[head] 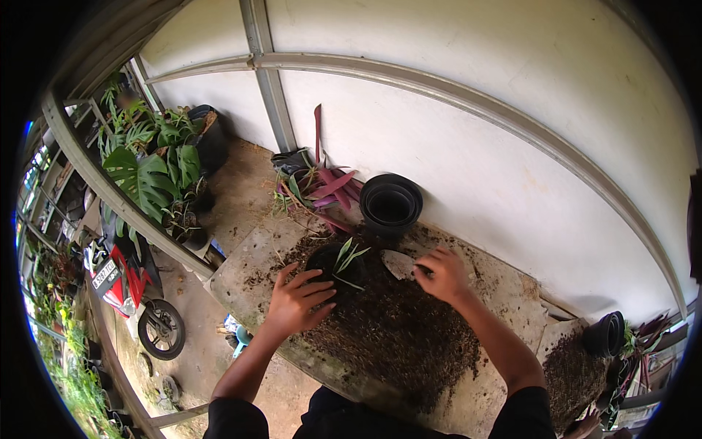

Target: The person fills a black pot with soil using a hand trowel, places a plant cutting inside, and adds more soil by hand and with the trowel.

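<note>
A black plastic pot (323, 257) with a small variegated green plant (345, 257) stands on the soil-strewn table. My left hand (301, 299) lies at the near left side of this pot, fingers spread; whether it presses on the rim is unclear. My right hand (443, 274) is closed around the dark handle of a hand trowel (398, 264), whose pale, soil-marked blade points left toward the pot. Dark loose potting mix (400, 335) is heaped between my forearms and partly around the pot.
Nested black pots (390, 203) stand by the white wall, beside purple-leaved plants (334, 186). Potted monsteras (142, 178) and a red motorcycle (123, 280) are at the left. More pots (603, 333), another soil heap (573, 373) and part of another person's hand (586, 425) show at the right.
</note>
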`<state>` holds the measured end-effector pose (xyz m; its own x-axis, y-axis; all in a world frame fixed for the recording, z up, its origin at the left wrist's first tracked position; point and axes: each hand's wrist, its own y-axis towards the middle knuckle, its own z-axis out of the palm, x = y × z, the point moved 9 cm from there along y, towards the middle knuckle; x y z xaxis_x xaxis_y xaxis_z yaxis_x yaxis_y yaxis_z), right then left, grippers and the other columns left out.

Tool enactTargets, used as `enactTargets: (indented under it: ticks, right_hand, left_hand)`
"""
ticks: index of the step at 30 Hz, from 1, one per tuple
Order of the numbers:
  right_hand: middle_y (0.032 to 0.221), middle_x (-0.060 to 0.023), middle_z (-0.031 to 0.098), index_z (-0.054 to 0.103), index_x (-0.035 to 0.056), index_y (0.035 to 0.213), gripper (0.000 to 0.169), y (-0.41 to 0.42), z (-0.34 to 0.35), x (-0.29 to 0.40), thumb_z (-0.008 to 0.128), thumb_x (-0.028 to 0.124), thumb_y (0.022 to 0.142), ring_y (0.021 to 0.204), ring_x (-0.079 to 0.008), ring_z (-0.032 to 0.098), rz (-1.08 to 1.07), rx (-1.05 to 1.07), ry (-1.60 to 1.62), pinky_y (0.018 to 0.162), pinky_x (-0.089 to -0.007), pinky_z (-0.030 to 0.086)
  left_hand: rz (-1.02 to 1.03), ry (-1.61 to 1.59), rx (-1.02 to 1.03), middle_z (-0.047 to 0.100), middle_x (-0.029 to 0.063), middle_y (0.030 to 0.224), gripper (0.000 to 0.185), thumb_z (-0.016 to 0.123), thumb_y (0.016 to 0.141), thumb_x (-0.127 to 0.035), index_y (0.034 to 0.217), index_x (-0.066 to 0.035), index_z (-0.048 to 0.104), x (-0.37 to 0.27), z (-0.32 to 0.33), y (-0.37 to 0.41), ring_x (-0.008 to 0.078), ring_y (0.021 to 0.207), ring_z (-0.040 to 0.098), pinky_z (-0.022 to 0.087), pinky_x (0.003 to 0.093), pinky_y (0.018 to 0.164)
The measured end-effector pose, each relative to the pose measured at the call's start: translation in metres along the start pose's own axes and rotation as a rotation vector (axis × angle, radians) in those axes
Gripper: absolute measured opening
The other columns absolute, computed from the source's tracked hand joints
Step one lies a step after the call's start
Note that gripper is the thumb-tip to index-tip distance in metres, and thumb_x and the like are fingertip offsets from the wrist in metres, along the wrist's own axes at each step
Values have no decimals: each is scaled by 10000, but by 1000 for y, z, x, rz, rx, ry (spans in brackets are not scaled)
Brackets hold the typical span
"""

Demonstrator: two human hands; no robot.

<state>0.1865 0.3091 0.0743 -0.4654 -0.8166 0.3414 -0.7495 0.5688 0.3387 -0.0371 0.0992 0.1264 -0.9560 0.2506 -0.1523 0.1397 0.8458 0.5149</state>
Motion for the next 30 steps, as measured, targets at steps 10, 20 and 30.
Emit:
enactTargets:
  ticks: [10,20,30]
  right_hand:
    - [1247,-167,630,743,75,1254,504,-64,63,-118,701,488,968,1112,-385,641,485,478,81,972,-529,539]
    - [1159,-126,667,594,93,1314,478,-70,16,-117,775,275,912,976,-366,704,448,258,-82,858,-511,573]
    - [1021,-113,711,657,122,1169,374,-53,20,-88,790,227,836,842,-351,718,201,162,-216,693,-492,588]
  left_hand:
    - [6,-234,-142,789,-94,1071,107,856,786,-210,889,-226,833,-63,5,-9,191,1169,680,420,475,1061]
    - [25,-360,-180,795,-65,1041,99,839,771,-212,870,-201,840,-74,21,-9,225,1134,679,483,443,945]
    - [35,-407,-166,792,-62,1034,116,845,762,-183,878,-191,835,-86,25,4,216,1105,689,517,409,910]
